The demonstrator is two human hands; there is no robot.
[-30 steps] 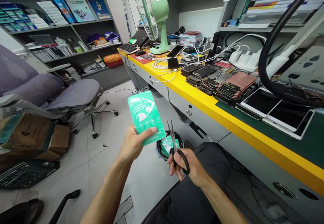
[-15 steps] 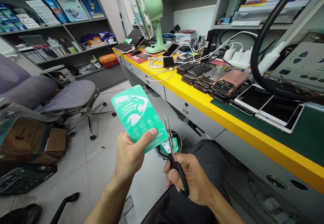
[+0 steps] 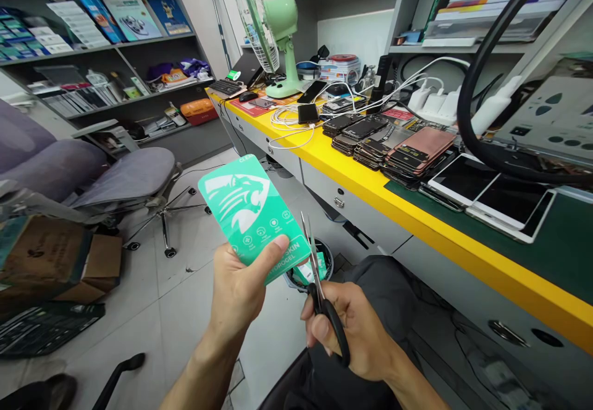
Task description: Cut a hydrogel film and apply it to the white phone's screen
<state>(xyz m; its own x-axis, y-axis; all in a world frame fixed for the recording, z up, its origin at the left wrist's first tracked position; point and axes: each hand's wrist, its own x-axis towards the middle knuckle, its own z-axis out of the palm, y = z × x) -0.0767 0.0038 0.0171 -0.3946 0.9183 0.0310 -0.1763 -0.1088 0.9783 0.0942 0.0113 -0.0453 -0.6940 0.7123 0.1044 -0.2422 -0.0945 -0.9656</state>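
My left hand (image 3: 238,292) grips a flat mint-green card (image 3: 250,215) printed with a white big-cat head and the word HYDROGEL, with the thumb lying across its lower face. My right hand (image 3: 354,330) is shut on black-handled scissors (image 3: 314,262), whose narrow steel blades point upward. Their tips stand right beside the card's lower right edge. The blades are nearly closed, and the fingers hide part of the handles. No cut in the card shows.
Below the hands, a small black wastebasket (image 3: 319,265) holds green packaging. To the right runs a yellow-edged workbench (image 3: 417,225) with stacked phones (image 3: 393,147), tablets (image 3: 463,178), cables and a green fan (image 3: 278,30). An office chair (image 3: 125,175) and cardboard boxes (image 3: 46,252) stand left.
The card now appears larger and sits higher and further left, nearer my face. My hands are closer together, and the scissors have come up against the card's lower right edge.
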